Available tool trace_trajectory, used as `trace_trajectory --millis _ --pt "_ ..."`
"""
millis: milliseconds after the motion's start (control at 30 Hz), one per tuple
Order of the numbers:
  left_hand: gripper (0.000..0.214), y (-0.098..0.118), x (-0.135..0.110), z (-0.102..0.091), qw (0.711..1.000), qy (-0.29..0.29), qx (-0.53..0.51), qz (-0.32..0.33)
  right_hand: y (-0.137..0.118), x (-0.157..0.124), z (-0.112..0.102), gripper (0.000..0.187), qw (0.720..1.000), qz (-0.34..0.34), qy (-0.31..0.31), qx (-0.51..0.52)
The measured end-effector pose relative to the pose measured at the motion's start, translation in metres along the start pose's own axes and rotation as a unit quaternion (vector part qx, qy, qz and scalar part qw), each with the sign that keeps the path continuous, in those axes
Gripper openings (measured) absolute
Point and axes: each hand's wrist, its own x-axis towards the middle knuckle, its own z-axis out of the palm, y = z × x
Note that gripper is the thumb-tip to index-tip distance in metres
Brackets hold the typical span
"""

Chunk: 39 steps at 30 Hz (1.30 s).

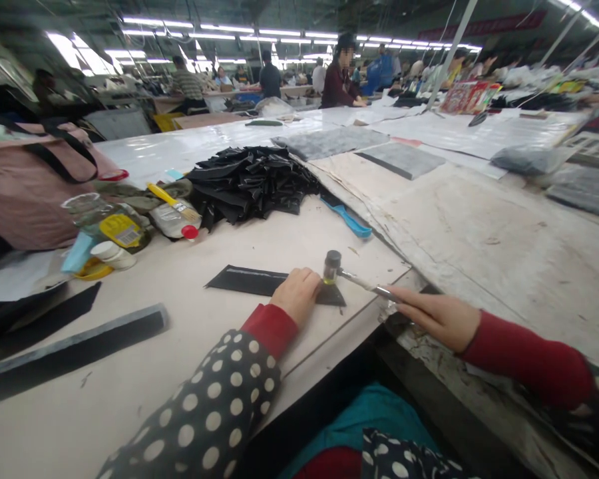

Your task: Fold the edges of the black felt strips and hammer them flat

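Observation:
My left hand (296, 293) rests with fingers curled on a flat black strip of material (259, 281) lying on the table, pressing its right end down. My right hand (436, 316) grips the metal handle of a small hammer (347, 275), whose round head sits just above the strip's right end, next to my left fingers. Both arms wear red cuffs under polka-dot sleeves.
A heap of black cut pieces (252, 181) lies behind, with a blue tool (348, 218) beside it. Glue bottles and jars (130, 226) and a pink bag (30, 183) crowd the left. A long dark bar (74, 349) lies near left. People work at far tables.

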Motion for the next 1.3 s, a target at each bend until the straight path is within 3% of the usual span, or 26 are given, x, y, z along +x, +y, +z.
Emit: trace_trajectory --millis 67,167,333,467,567,700,867,967,1167,1300 --pt "0.007 -0.002 0.0 0.0 1.0 0.011 -0.017 -0.009 0.003 0.0 0.008 0.042 0.999 -0.011 -0.036 -0.007" --pt "0.014 -0.005 -0.001 0.0 0.999 0.023 -0.035 -0.018 0.004 0.012 0.009 0.042 0.999 -0.036 -0.014 -0.015" --pt "0.03 -0.009 -0.004 0.002 0.998 0.023 -0.046 -0.028 -0.006 0.06 0.011 0.044 0.994 -0.065 0.051 -0.068" --pt "0.03 -0.012 -0.005 0.003 0.999 0.03 -0.034 -0.021 -0.01 0.105 0.032 0.043 0.988 -0.077 0.036 -0.129" --pt "0.029 -0.014 -0.006 0.005 0.999 0.041 -0.022 -0.019 -0.01 0.122 0.046 0.038 0.983 -0.098 0.039 -0.152" --pt "0.026 -0.018 -0.007 0.006 0.999 0.046 -0.011 -0.025 -0.019 0.115 0.06 0.023 0.986 -0.105 0.091 -0.093" --pt "0.026 -0.02 -0.007 0.01 0.997 0.06 -0.011 -0.04 -0.036 0.1 0.071 0.026 1.0 -0.013 -0.004 -0.016" --pt "0.026 -0.02 -0.007 0.012 0.997 0.061 -0.013 -0.044 -0.04 0.101 0.075 0.019 0.999 0.007 -0.04 0.035" --pt "0.028 -0.02 -0.008 0.011 0.998 0.051 -0.009 -0.047 -0.037 0.106 0.078 0.026 0.996 0.015 -0.058 0.068" --pt "0.028 -0.019 -0.008 0.009 0.997 0.051 -0.008 -0.052 -0.036 0.111 0.078 0.025 0.986 0.057 -0.089 0.133"
